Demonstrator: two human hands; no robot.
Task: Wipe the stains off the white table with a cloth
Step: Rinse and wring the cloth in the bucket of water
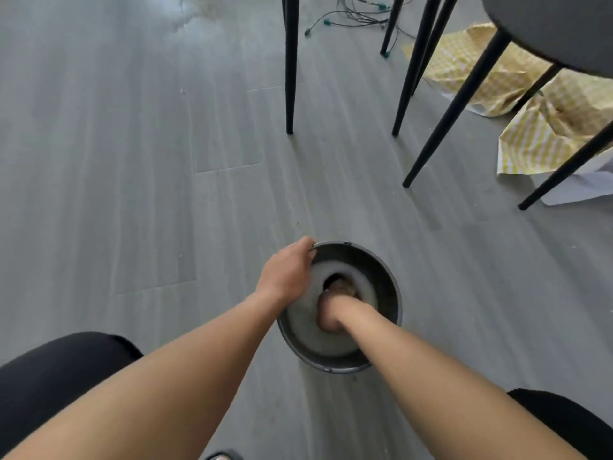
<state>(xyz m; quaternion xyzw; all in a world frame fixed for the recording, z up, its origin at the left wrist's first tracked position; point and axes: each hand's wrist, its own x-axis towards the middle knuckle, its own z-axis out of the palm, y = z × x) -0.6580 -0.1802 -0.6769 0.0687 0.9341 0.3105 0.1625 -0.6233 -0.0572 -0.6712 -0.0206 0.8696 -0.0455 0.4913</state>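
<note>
A black bucket of cloudy water stands on the grey floor in front of my knees. My left hand grips its far-left rim, fingers curled over the edge. My right hand is plunged into the water, closed like a fist. A brownish wet lump, apparently the cloth, shows just beyond the knuckles and seems held by that hand; the water blurs it. The white table is not in view.
Black chair and table legs stand ahead and to the right, with a dark seat at the top right. Crumpled yellow patterned paper lies under them. Cables trail at the back.
</note>
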